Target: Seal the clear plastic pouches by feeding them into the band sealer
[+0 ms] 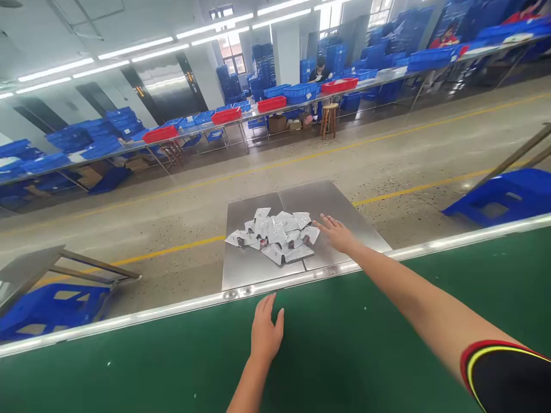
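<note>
A loose pile of silver-white packets (276,230) lies on a metal side table (321,201) beyond the rail. My right hand (336,233) reaches over to the pile's right edge, fingers spread, its fingertips close to the outermost packets; whether they touch, I cannot tell. Over the green work surface (172,367), near its far edge, is my left hand (267,330), thumb apart from the fingers and nothing in it. Dark openings or contents show at some packets, too small to make out.
A metal rail (163,310) edges the green surface. Blue plastic stools (55,307) stand beyond it at left and right. Across the aisle runs a long bench with blue bins (301,92) and red bins (271,104); a person (319,71) sits behind it near a wooden stool (329,120).
</note>
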{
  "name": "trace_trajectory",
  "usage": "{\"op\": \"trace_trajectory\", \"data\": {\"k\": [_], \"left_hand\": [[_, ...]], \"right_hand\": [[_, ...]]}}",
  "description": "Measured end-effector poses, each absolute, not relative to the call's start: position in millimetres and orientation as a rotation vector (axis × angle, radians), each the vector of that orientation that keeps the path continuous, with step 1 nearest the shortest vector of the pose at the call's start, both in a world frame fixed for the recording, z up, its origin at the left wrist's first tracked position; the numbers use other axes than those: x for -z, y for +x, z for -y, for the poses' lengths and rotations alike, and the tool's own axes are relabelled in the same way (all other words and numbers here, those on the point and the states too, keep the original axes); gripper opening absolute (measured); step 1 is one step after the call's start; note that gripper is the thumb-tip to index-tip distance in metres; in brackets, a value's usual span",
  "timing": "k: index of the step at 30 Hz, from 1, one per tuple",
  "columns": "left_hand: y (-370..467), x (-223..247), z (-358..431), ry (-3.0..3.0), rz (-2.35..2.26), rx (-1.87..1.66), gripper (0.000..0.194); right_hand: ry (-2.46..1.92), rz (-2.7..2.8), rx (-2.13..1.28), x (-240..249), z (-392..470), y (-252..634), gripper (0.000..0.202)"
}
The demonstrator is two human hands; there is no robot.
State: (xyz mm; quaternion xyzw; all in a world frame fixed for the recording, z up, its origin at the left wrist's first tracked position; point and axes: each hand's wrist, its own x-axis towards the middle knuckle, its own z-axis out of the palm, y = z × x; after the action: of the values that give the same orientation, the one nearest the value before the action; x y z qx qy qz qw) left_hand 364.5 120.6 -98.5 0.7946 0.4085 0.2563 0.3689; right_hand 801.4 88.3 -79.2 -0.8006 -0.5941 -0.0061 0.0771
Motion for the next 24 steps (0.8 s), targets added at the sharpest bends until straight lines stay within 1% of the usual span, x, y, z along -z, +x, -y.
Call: {"op": "trace_trajectory", "data": {"k": [1, 2, 4, 5, 8, 10, 12, 14, 16, 18, 19, 20, 21, 22, 24], "left_hand": [[383, 104, -135, 2.112, -1.033, -0.669, 0.044], [399, 110, -148, 2.195, -1.009, -0.669, 0.046], [429, 124, -176, 2.35, -0.965, -0.676, 0.05], [442, 131, -189, 2.419, -0.941, -0.677, 0.053], [471, 151, -224, 2.57, -0.85, -0.659, 0.056], [482, 163, -240, 2.621, -0.751, -0.627, 0.048], [485, 172, -248, 2.633, -0.667, -0.613, 0.038], [483, 176, -251, 2.618, -0.639, -0.656, 0.033], [477, 176, -251, 2.594, -0.636, -0.732, 0.034], [472, 174, -251, 2.588, -0.623, -0.756, 0.043], [470, 173, -252, 2.59, -0.621, -0.743, 0.049], [469, 172, -253, 2.592, -0.63, -0.722, 0.054], [469, 173, -255, 2.589, -0.651, -0.704, 0.056], [469, 173, -257, 2.581, -0.678, -0.695, 0.054], [469, 175, -261, 2.533, -0.751, -0.724, 0.043]], "right_hand": [[-2.323, 1.843, 0.014, 90, -105, 803, 0.08], [-2.229, 1.909, -0.006, 102, -118, 803, 0.066], [-2.054, 1.942, -0.059, 123, -132, 799, 0.029], [-1.998, 1.871, -0.066, 132, -135, 799, 0.016], [-1.998, 1.33, -0.009, 150, -128, 808, 0.015], [-2.059, 0.915, 0.02, 151, -120, 829, 0.016], [-2.139, 0.699, 0.028, 144, -114, 861, 0.026], [-2.264, 0.8, 0.022, 133, -113, 895, 0.038], [-2.411, 1.159, 0.002, 124, -118, 922, 0.055], [-2.508, 1.537, 0.012, 120, -130, 936, 0.069], [-2.523, 1.674, 0.034, 120, -138, 937, 0.072], [-2.518, 1.763, 0.059, 122, -147, 934, 0.069], [-2.496, 1.803, 0.079, 124, -156, 928, 0.062], [-2.461, 1.795, 0.094, 125, -163, 919, 0.053], [-2.366, 1.654, 0.138, 126, -172, 895, 0.033]]}}
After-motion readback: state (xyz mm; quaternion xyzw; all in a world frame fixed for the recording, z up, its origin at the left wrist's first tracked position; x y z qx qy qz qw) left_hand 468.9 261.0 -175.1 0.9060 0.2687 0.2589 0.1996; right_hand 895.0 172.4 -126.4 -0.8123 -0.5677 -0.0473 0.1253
